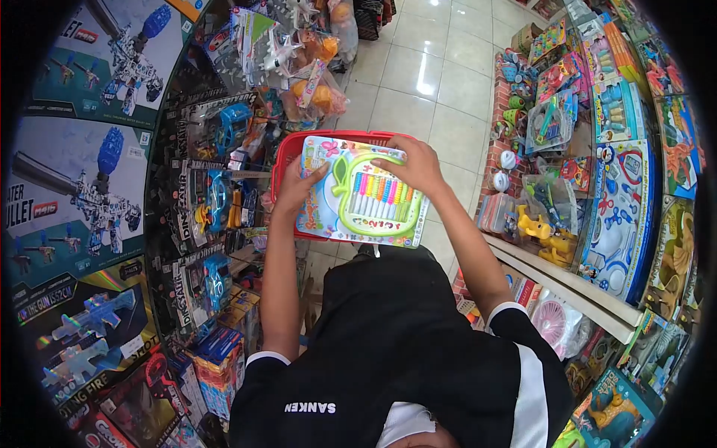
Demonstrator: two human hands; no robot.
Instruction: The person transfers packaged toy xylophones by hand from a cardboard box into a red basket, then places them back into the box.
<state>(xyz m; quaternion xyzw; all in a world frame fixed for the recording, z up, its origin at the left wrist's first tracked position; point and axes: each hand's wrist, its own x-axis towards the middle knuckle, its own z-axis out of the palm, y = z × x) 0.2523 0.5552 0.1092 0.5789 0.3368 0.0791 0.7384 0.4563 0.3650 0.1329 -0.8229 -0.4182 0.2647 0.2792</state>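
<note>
A flat carded toy pack is held out in front of my body. On its card sits an apple-shaped green frame with a leaf and a row of bright, multicoloured pieces; the printing faces away from me. My left hand grips its left edge, with the thumb on the front. At the upper right corner, my right hand has its thumb over the front and fingers behind. Directly beneath the pack is a red plastic basket, its inside mostly hidden.
Boxed toy guns line the left side, beside shelves of hanging blister packs. Bagged toys jut out near the aisle. Tiled floor runs ahead. Along the right, a shelf edge borders more packaged toys.
</note>
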